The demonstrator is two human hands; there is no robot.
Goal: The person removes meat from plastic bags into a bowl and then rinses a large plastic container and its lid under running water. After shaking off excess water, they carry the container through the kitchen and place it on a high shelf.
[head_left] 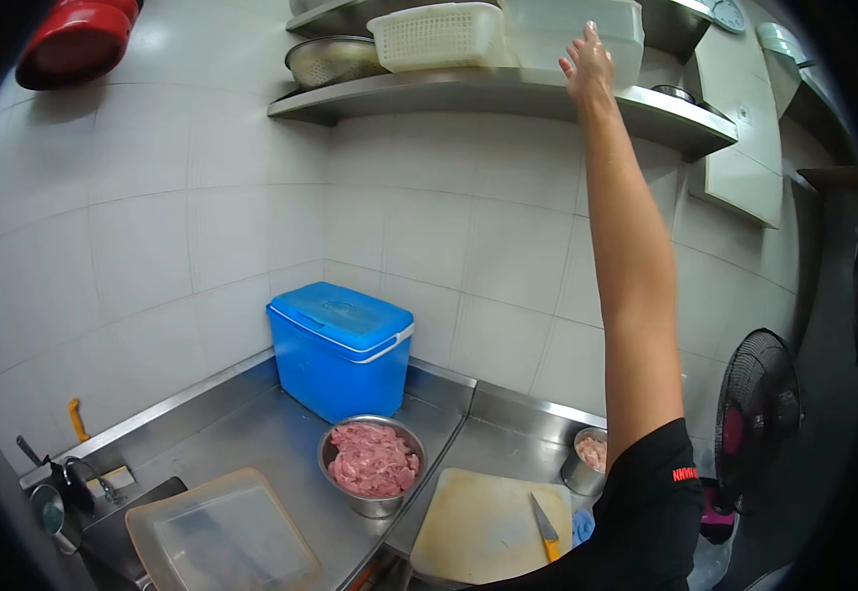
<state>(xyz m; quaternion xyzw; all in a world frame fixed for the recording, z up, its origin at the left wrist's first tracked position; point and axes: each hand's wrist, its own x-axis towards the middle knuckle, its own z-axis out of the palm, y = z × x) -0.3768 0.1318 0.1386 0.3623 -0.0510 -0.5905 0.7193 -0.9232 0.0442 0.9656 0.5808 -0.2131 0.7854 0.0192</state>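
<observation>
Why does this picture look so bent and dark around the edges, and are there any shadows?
In the head view, the corners go black and the lower shelf bows, probably from a wide lens; in the same head view, a soft shadow falls beneath the red pot, and the fan sits in the dimmer right side.

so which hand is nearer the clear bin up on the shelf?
Right, as far as the frame shows. The right hand is raised in front of the bin; contact can't be told. The left is out of view, so its place is unknown.
</observation>
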